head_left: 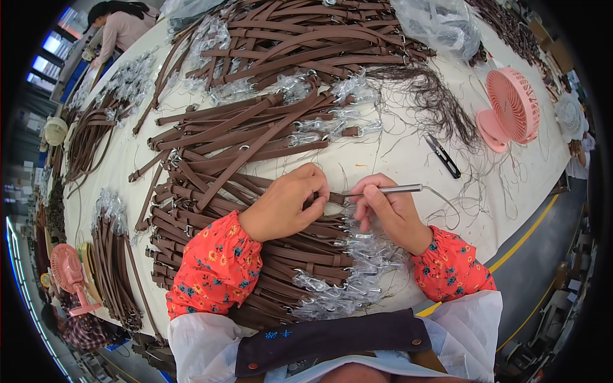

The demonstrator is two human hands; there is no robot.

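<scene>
My left hand (284,203) is closed, thumb against curled fingers, on the end of a brown strap (336,199). In my right hand (393,214) is a slim metal pen-like tool (405,189) with a thin cord trailing from its back end. Its front end points left and meets the strap end beside my left fingers; the exact contact is too small to make out. Under and around my hands lie many brown straps (223,172) with metal buckles. Plastic-wrapped metal hooks (345,290) cluster at their right ends.
Black-handled thread snips (444,156) lie to the right, below a heap of dark loose threads (440,102). A pink fan (507,108) stands at the table's right side. More strap bundles (115,274) lie left. Another person (124,29) works at the far left.
</scene>
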